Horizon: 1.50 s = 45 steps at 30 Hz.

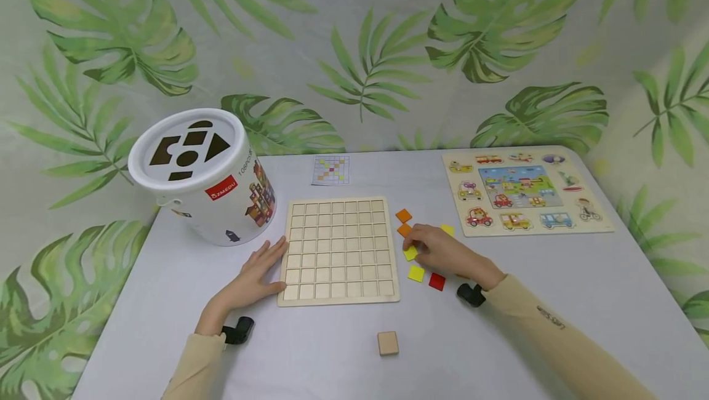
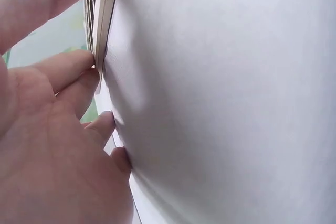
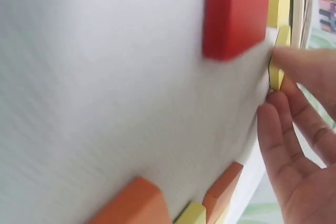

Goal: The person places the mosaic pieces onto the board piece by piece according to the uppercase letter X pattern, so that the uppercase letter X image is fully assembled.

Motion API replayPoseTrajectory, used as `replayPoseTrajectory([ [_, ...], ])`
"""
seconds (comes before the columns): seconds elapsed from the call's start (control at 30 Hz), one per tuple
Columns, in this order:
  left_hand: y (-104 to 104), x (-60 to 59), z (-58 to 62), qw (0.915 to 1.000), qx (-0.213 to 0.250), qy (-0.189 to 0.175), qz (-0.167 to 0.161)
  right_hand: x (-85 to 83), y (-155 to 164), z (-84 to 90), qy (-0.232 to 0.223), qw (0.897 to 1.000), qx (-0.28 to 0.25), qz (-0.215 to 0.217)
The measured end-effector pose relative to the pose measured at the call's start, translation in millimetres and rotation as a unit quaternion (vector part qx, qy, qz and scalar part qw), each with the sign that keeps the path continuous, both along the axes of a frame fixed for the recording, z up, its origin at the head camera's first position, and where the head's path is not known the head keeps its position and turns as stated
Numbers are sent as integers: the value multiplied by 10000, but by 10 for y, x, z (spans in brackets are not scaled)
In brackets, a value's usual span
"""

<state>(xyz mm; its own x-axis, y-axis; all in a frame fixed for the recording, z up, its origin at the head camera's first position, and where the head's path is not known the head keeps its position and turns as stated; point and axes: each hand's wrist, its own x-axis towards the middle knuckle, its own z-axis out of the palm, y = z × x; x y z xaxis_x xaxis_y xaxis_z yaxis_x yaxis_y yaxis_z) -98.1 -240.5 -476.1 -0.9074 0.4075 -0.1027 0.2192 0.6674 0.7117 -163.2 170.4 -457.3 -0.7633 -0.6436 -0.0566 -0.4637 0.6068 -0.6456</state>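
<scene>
A wooden grid board lies mid-table with all its cells bare. My left hand rests flat on the table, straight fingers touching the board's left edge. To the right of the board, my right hand pinches a yellow tile by its edge, still low over the table. Around it lie two orange tiles, two more yellow tiles and a red tile.
A white shape-sorter bucket stands at the left. A small pattern card lies behind the board. A vehicle puzzle board sits at the back right. A wooden cube lies near the table's front.
</scene>
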Motion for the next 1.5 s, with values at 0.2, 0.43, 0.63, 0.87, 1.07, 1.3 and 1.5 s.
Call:
replayPoseTrajectory([
  [0.2, -16, -18, -22, 9998, 128, -126, -73, -86, -79, 63, 22, 9999, -131, 16],
  [0.43, -11, -24, -26, 9998, 127, -128, -59, -287, -439, 182, 81, 9985, -537, 82],
  [0.63, -20, -18, -48, 9998, 140, -141, -13, -472, -911, 222, 43, 9970, -704, 327],
  [0.87, -24, -5, -57, 9997, 187, -153, 21, -641, -1447, 155, 276, 9971, -530, 476],
  [1.07, -28, 0, -59, 9996, 231, -166, 29, -709, -1766, 90, 281, 9989, -101, 362],
  [1.3, -35, 0, -61, 9996, 229, -171, 25, -729, -1954, 38, 444, 9984, 231, 269],
  [1.5, -40, -6, -60, 9995, 248, -170, 31, -711, -2004, 44, 675, 9963, 391, 360],
])
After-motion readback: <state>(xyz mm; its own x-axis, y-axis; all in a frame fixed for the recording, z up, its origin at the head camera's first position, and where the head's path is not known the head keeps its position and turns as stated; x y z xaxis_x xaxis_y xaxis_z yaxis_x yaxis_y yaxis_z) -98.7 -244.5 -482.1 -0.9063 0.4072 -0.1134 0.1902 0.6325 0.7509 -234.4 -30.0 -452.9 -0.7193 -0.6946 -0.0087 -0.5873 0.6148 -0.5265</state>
